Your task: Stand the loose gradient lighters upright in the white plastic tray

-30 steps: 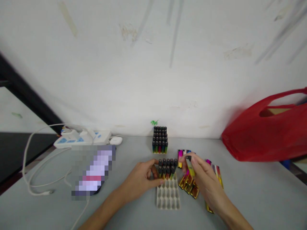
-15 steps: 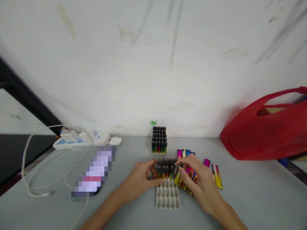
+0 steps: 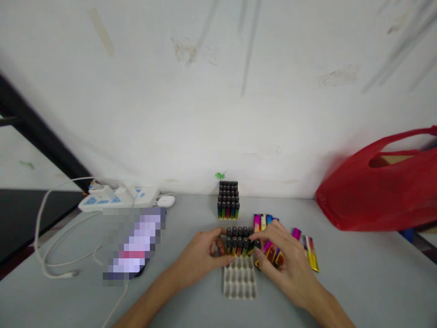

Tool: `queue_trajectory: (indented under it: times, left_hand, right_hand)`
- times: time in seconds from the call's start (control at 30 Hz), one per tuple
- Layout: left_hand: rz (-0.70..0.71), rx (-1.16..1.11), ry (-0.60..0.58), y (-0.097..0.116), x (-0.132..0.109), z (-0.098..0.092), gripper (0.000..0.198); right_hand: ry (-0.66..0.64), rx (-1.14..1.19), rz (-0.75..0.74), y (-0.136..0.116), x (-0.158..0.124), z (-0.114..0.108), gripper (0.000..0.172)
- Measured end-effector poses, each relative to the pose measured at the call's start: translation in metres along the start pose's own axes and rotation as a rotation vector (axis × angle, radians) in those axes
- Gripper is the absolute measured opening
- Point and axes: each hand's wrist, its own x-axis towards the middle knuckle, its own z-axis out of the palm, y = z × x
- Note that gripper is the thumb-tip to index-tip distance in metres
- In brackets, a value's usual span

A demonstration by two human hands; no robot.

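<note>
Your right hand has dropped from the loose lighters w/ one lighter pinched, now at the tray edge on the bench; left hand clamps the tray's filled rows, so another slot's abt filled.

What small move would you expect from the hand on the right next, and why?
Probably pressing the black-capped lighter down into its slot: the right hand pinches it at the edge of the white plastic slotted tray, beside the upright lighters, while the left hand steadies them.
</note>
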Motion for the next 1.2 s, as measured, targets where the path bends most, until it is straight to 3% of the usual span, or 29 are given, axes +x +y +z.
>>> queue_trajectory:
  times: [0.5,0.67,0.83,1.2]
  left_hand:
    - [-0.007,0.006,0.005,-0.003,0.000,0.001,0.031]
    - [-0.013,0.007,0.005,-0.002,0.000,0.000,0.032]
    - [-0.005,0.007,-0.006,-0.003,0.000,-0.001,0.038]
    - [-0.010,0.007,-0.004,-0.003,0.001,0.000,0.036]
  right_hand:
    - [-0.045,0.061,-0.011,0.003,-0.001,-0.003,0.020]
    - [0.016,0.082,0.060,0.005,-0.003,0.000,0.019]
    - [0.161,-0.101,0.179,0.014,0.001,-0.003,0.015]
    - [-0.125,-0.459,0.181,0.030,-0.006,0.008,0.055]
